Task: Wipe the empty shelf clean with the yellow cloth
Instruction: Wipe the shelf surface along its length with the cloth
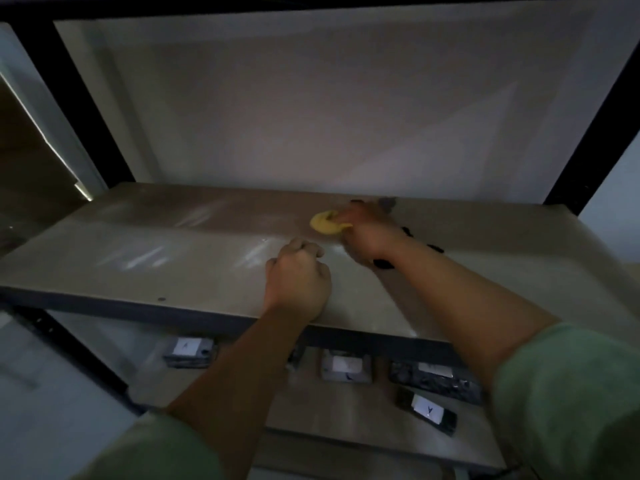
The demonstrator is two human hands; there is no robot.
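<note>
- My right hand (367,233) presses the yellow cloth (325,226) down on the shelf (138,244), toward the back and right of the middle; my fingers are curled over the bunched cloth, gripping it, and only its left part shows past them; the hand is blurred.
- My left hand (298,280) rests on the shelf near its front edge, just to the left of my right wrist; it is closed into a loose fist and has nothing in it.
- The shelf surface is pale and glossy, with streaky reflections across its left half; apart from the cloth and my hands it is bare.
- Both my forearms are bare, with green sleeves (568,403) pushed up near the elbows.
- On the lower shelf (311,410) beneath, several dark labelled packs (188,351) lie in a row; one label shows the letter A.
</note>
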